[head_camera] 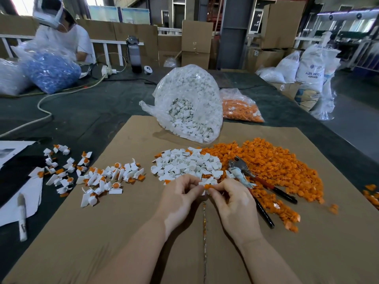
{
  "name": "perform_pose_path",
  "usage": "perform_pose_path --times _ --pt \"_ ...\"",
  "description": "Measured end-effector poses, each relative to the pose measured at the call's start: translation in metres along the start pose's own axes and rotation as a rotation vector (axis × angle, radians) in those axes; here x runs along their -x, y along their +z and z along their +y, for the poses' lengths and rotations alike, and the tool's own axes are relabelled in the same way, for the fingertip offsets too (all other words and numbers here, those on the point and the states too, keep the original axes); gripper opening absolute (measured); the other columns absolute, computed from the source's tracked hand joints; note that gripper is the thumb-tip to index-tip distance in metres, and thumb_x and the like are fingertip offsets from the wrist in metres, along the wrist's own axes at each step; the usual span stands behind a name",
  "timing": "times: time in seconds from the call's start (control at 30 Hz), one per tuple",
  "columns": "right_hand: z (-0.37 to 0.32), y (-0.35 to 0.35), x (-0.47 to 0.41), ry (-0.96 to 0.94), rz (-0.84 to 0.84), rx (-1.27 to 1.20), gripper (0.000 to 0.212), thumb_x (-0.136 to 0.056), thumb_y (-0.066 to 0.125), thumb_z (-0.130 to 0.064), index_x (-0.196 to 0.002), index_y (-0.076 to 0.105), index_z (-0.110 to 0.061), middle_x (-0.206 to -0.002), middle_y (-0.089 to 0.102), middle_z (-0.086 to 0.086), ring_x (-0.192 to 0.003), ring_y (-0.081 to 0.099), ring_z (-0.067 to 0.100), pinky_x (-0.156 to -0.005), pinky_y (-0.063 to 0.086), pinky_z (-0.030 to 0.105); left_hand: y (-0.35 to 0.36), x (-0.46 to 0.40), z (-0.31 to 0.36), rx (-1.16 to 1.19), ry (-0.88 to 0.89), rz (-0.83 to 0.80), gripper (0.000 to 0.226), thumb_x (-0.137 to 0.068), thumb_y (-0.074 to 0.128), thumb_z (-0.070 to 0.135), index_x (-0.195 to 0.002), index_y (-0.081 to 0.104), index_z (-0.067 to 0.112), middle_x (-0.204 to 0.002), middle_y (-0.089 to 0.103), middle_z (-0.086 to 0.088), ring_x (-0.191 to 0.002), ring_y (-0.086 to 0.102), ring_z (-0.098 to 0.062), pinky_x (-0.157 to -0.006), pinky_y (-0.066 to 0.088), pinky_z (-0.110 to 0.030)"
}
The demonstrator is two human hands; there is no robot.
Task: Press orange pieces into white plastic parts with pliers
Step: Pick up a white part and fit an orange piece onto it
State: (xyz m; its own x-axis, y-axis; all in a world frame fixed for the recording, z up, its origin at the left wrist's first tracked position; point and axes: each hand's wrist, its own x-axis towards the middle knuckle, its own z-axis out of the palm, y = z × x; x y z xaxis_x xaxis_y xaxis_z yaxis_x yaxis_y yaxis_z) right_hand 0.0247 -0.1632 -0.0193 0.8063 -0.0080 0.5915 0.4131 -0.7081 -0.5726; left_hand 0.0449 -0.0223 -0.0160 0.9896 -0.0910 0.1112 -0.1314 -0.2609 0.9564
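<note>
Head view: left hand and right hand meeting over flat brown cardboard sheet, fingertips of both pinching one small orange plastic piece against a white part. Just right, black-handled metal pliers lying across loose orange pieces heap. Beyond, loose white plastic parts pile. Far right, white woven sack printed "ABS RESIN".

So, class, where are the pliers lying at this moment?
In the head view, the pliers lie on the cardboard sheet just right of the right hand, along the near edge of the loose orange pieces, untouched by either hand.
</note>
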Motion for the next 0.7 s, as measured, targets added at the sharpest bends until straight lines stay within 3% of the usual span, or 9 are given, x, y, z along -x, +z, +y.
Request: perform_pose_path --times 0.13,0.3,0.43,0.5,0.7 --pt "-0.0007 0.0009 0.0019 -0.049 -0.005 0.106 0.026 -0.072 0.078 -0.006 -0.061 0.054 -0.012 -0.058 0.05 -0.004 -0.056 0.046 0.013 -0.059 0.04 0.029 -0.0002 0.0016 0.0026 0.09 -0.033 0.016 0.01 -0.086 0.063 0.007 -0.078 0.062 0.014 -0.06 0.06 0.007 -0.053 0.055 0.005 -0.053 0.037 -0.006" --pt "0.0007 0.0019 0.0025 -0.061 -0.029 0.14 0.032 -0.068 0.078 -0.002 -0.057 0.049 -0.011 -0.054 0.047 -0.004 -0.053 0.045 0.015 -0.057 0.041 0.032 0.0008 0.0031 0.0048 -0.011 0.029 -0.016 0.012 -0.086 0.063 0.007 -0.077 0.063 0.016 -0.066 0.061 0.002 -0.058 0.053 0.003 -0.058 0.038 -0.007" --pt "0.0007 0.0022 0.0028 -0.055 -0.038 0.123 0.035 -0.068 0.077 0.001 -0.057 0.047 -0.012 -0.053 0.043 -0.006 -0.051 0.042 0.014 -0.055 0.039 0.03 0.0027 0.0033 0.0019 -0.07 0.047 -0.023 0.007 -0.087 0.063 0.012 -0.081 0.065 0.015 -0.076 0.067 -0.004 -0.07 0.058 -0.008 -0.064 0.042 -0.012" --pt "0.0007 0.002 0.0035 -0.073 -0.047 0.137 0.037 -0.066 0.078 0.002 -0.056 0.046 -0.013 -0.053 0.045 -0.004 -0.051 0.04 0.013 -0.054 0.038 0.029 0.0043 0.0049 0.0006 -0.083 0.052 -0.024 0.007 -0.087 0.063 0.014 -0.08 0.065 0.016 -0.076 0.067 -0.001 -0.069 0.058 -0.004 -0.064 0.042 -0.01" --pt "0.002 0.0025 0.0037 -0.057 -0.043 0.09 0.024 -0.071 0.08 -0.009 -0.063 0.057 -0.01 -0.06 0.055 -0.003 -0.058 0.051 0.017 -0.06 0.042 0.033 0.0031 0.001 0.0002 -0.048 -0.001 0.01 0.014 -0.088 0.061 0.014 -0.077 0.062 0.021 -0.073 0.063 0.0 -0.067 0.055 -0.006 -0.062 0.04 -0.011"
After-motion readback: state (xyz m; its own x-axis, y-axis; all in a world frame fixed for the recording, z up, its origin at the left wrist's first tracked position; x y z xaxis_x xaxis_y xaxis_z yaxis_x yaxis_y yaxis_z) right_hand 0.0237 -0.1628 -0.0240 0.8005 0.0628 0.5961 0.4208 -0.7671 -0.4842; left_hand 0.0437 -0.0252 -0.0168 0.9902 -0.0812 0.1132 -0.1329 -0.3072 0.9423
